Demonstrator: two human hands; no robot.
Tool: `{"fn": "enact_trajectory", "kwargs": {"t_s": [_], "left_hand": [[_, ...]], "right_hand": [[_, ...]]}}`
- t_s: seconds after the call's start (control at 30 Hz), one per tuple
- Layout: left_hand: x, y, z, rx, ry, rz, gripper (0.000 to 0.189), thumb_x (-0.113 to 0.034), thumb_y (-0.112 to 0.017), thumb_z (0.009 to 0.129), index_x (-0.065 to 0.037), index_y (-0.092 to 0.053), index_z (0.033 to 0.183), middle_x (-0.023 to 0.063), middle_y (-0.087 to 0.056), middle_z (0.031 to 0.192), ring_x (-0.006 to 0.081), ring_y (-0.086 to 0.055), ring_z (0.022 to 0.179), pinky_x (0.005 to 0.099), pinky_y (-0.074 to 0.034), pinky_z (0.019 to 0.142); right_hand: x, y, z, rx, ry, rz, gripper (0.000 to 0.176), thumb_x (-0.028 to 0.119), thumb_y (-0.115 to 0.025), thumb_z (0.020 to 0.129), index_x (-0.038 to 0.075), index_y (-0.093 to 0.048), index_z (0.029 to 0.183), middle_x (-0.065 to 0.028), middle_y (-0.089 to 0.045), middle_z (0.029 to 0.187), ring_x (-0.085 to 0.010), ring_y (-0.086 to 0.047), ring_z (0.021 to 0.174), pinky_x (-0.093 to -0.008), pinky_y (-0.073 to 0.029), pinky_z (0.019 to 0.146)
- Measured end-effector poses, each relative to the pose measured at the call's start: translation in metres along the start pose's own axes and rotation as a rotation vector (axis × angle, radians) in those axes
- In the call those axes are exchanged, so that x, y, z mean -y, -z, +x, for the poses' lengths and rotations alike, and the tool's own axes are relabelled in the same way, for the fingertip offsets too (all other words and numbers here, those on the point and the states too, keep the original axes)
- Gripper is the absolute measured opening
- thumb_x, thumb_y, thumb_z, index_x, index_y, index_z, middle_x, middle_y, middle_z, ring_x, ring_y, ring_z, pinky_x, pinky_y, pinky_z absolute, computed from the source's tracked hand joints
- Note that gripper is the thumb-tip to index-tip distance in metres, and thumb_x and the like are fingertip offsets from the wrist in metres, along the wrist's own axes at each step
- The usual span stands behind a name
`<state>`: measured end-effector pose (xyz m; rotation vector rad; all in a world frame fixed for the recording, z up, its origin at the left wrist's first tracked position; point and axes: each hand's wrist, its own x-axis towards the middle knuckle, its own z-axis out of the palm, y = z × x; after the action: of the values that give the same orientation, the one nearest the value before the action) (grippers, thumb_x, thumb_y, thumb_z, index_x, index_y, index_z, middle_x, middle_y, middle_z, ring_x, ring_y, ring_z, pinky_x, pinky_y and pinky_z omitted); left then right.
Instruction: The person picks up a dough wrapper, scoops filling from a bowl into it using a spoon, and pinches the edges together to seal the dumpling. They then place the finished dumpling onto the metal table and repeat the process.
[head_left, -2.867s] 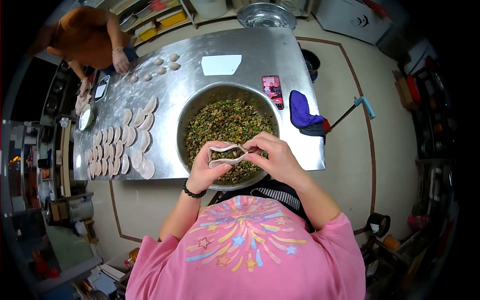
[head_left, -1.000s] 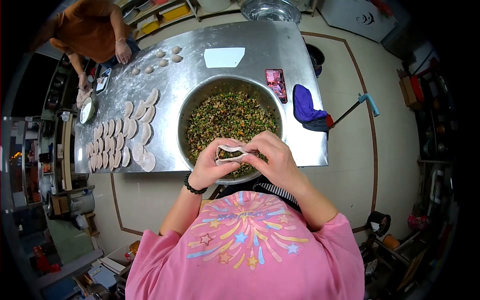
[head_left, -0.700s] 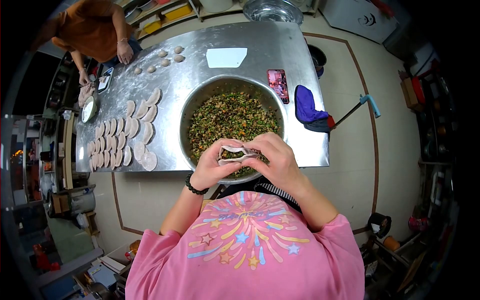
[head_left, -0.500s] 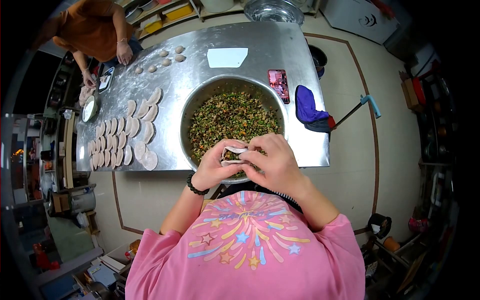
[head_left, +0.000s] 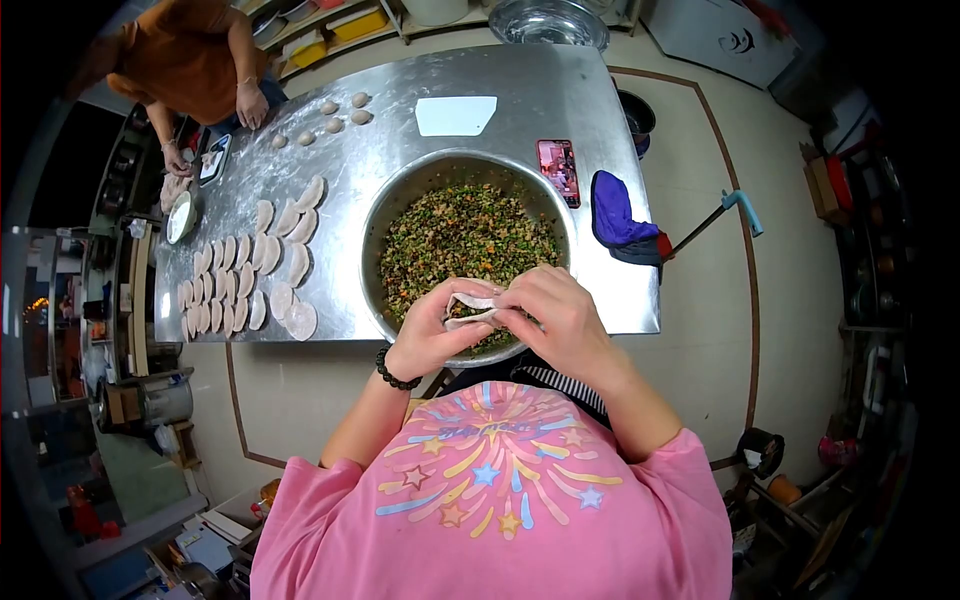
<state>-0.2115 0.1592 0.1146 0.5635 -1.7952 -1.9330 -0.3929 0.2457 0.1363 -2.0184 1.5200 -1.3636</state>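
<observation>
Between my two hands is a dumpling [head_left: 470, 300], its pale wrapper folded around green filling and gaping toward the left. My left hand [head_left: 432, 325] cradles its left side, thumb below and fingers above. At the right end, my right hand [head_left: 550, 315] pinches the wrapper's edges together. Both hands are over the near rim of a large steel bowl [head_left: 368, 240] of chopped vegetable filling [head_left: 465, 235]. To the left, several folded dumplings [head_left: 228, 285] lie in rows on the steel table [head_left: 350, 180], with flat round wrappers [head_left: 300, 320] at their near right end.
A phone [head_left: 558, 172] and a purple-lined cap [head_left: 625, 220] lie right of the bowl. Behind it is a white sheet [head_left: 456, 116]. Several dough balls [head_left: 333, 124] rest near a co-worker in an orange shirt [head_left: 185, 60]. A small bowl [head_left: 181, 217] stands at the left edge.
My right fingers have closed in on the wrapper's right end, pressing its edges together. My left hand stays nearly in place around the dumpling.
</observation>
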Motion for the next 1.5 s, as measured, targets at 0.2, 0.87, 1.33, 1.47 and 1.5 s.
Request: {"fn": "enact_trajectory", "kwargs": {"t_s": [0.2, 0.87, 1.33, 1.47, 1.5], "left_hand": [[-0.005, 0.001, 0.002, 0.026, -0.002, 0.110, 0.038, -0.002, -0.065, 0.075, -0.002, -0.050, 0.110, 0.0106, -0.053, 0.115, 0.0166, -0.051, 0.106, 0.0313, -0.041, 0.091], [-0.015, -0.003, 0.006, 0.085, -0.092, 0.411, 0.041, -0.005, -0.066, 0.074, 0.001, -0.056, 0.113, 0.0140, -0.056, 0.115, 0.0242, -0.054, 0.107, 0.0323, -0.041, 0.091], [-0.012, -0.002, 0.007, 0.108, 0.001, 0.488, 0.057, -0.008, -0.067, 0.074, 0.002, -0.044, 0.125, 0.0150, -0.055, 0.117, 0.0229, -0.055, 0.107, 0.0310, -0.043, 0.088], [-0.014, -0.004, 0.008, 0.093, 0.012, 0.465, 0.057, -0.008, -0.064, 0.075, 0.001, -0.041, 0.127, 0.0164, -0.052, 0.121, 0.0266, -0.054, 0.108, 0.0314, -0.043, 0.090], [-0.013, -0.004, 0.008, 0.090, 0.013, 0.464, 0.057, -0.008, -0.064, 0.075, 0.001, -0.041, 0.127, 0.0164, -0.052, 0.121, 0.0266, -0.054, 0.108, 0.0314, -0.043, 0.090]], "right_hand": [[0.007, 0.001, 0.003, -0.080, -0.058, 0.066, 0.015, 0.007, -0.068, 0.068, 0.004, -0.057, 0.078, -0.0071, -0.054, 0.076, -0.0255, -0.055, 0.074, -0.0355, -0.043, 0.067], [0.002, -0.002, 0.003, -0.051, 0.030, 0.005, 0.015, 0.006, -0.068, 0.067, 0.004, -0.057, 0.078, -0.0071, -0.054, 0.077, -0.0244, -0.054, 0.073, -0.0348, -0.043, 0.065], [-0.004, -0.003, 0.004, 0.036, 0.115, -0.090, 0.014, 0.007, -0.067, 0.067, 0.005, -0.057, 0.078, -0.0062, -0.053, 0.080, -0.0234, -0.054, 0.074, -0.0338, -0.043, 0.067], [-0.002, -0.005, 0.006, 0.054, 0.093, -0.087, 0.013, 0.007, -0.066, 0.067, 0.005, -0.057, 0.076, -0.0059, -0.053, 0.078, -0.0226, -0.054, 0.076, -0.0332, -0.042, 0.067], [-0.001, -0.006, 0.006, 0.062, 0.086, -0.086, 0.012, 0.007, -0.066, 0.067, 0.005, -0.057, 0.076, -0.0059, -0.053, 0.078, -0.0223, -0.054, 0.076, -0.0332, -0.042, 0.068]]}}
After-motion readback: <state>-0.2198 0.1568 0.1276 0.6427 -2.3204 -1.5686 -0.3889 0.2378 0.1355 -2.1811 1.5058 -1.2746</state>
